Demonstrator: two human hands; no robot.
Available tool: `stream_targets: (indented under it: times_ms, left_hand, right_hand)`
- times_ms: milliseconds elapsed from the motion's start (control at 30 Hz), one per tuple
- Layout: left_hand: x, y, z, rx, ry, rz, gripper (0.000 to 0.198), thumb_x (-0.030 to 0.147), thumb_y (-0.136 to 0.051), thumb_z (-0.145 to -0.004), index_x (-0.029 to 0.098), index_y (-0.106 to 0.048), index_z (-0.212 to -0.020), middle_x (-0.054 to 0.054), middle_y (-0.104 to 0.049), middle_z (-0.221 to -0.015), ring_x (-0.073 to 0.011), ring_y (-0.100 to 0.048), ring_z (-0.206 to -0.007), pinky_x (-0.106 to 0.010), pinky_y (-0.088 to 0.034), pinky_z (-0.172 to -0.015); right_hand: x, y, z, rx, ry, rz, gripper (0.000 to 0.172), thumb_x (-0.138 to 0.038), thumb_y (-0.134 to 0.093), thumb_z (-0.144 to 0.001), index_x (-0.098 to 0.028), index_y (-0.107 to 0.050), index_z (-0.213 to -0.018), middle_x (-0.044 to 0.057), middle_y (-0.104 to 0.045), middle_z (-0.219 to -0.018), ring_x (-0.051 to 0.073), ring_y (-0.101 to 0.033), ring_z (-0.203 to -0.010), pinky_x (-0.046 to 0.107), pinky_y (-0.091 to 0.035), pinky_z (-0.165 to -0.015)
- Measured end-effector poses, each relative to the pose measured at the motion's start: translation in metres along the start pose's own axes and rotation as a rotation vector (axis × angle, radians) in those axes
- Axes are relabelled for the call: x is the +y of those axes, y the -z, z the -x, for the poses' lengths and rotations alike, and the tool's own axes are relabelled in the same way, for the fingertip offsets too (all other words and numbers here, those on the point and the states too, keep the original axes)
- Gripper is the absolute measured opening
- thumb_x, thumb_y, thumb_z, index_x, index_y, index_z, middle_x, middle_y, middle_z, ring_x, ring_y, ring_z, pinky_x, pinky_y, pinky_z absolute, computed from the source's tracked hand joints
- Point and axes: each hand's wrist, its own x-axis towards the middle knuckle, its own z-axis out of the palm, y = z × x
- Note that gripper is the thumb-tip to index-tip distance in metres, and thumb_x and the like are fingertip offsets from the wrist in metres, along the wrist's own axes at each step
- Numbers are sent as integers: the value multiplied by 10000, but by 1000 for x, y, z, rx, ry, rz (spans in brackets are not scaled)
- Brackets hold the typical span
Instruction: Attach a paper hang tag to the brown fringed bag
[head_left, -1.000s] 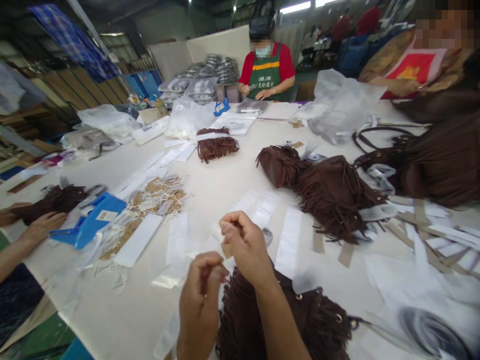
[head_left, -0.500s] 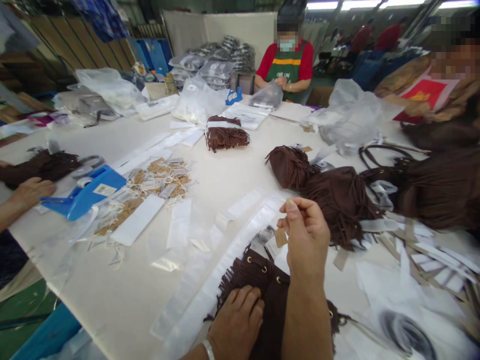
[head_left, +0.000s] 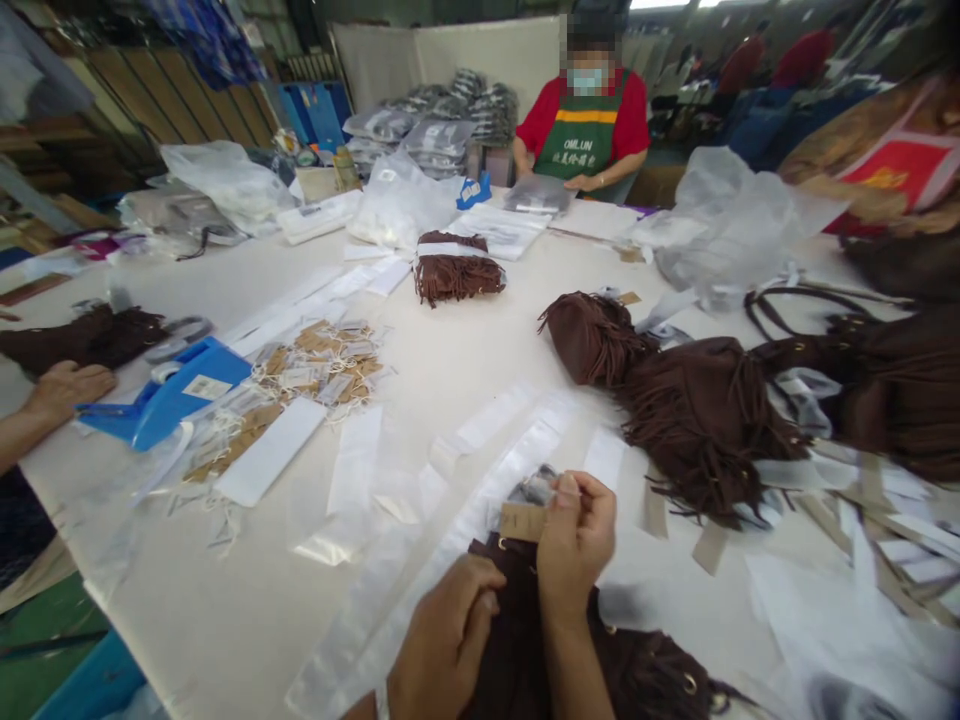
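A dark brown fringed bag with gold eyelets lies at the table's near edge. My left hand rests on its left side, fingers curled and thumb against them, gripping at the bag's edge. Over the bag's top, my right hand pinches a tan cardboard hang tag between thumb and fingers. The tag is held flat, facing up. Just behind it lies a crumpled grey, shiny piece, partly covered by my right fingers. Clear plastic strips run along the left of the bag.
Tan tags with white strings are heaped left of centre, beside a blue tape dispenser. Brown bags crowd the right; a wrapped one lies farther back. A co-worker's hand is at left, other people across and at right.
My right hand has come down and toward the bag's top with the tag, now turned flat. My left hand has gone from lying flat on the bag to curled fingers.
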Motion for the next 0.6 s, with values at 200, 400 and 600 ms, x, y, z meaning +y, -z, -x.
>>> stream_targets:
  times_ms: [200,400,600]
  left_hand:
    - [-7,26,-67,47,229,-105,240,322,-365,-957,223,-561,-1054,-31,-675,-904,-166,-640,-760,-297,-458,-746]
    - [-5,11,-116,-196,117,-510,342,508,-531,-823,186,-606,-909,-85,-665,-736,-296,-648,-734,-351,-425,-622]
    - [-16,14,-135,-208,181,-447,130,300,-570,-710,204,-522,-637,-59,-609,-628,-278,-635,-690,-317,-391,-575]
  right_hand:
    - [-27,19,-9,265,417,57,137,-274,-535,-898,-184,-536,-1000,91,-599,-940,208,-625,-869,361,-503,-750]
    - [-3,11,-3,-266,139,222,185,-354,-474,-929,-210,-573,-989,41,-661,-913,182,-624,-823,319,-473,-755]
    - [0,18,-11,-439,-57,168,232,-445,-486,-909,-229,-565,-944,-16,-635,-803,153,-587,-728,273,-437,-677]
